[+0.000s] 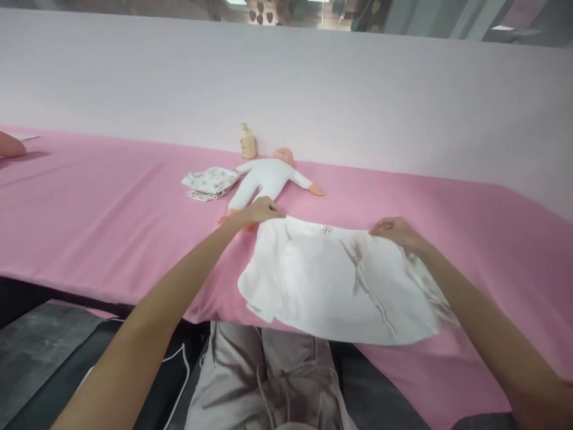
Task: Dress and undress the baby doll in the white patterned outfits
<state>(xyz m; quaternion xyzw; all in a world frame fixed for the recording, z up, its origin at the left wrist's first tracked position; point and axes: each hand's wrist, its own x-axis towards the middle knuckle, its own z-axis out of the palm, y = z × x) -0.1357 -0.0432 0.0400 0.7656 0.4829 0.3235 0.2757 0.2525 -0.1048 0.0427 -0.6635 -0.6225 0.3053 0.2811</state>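
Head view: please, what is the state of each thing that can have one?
Left hand: pinching the white cloth by its top edge
Right hand: pinching the same edge
White cloth: spread between the hands, creased
Doll: lying, limbs spread, dressed in white
Bottle: upright
Left patterned cloth: folded
Right patterned cloth: partly hidden, fold unclear
Pink sheet: spread, wrinkled

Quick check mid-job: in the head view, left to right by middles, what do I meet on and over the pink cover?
Rounded object cut by the frame edge → folded patterned cloth → pump bottle → left hand → white garment → right hand → second patterned cloth, partly behind the right forearm. Left out: doll, overlapping several.
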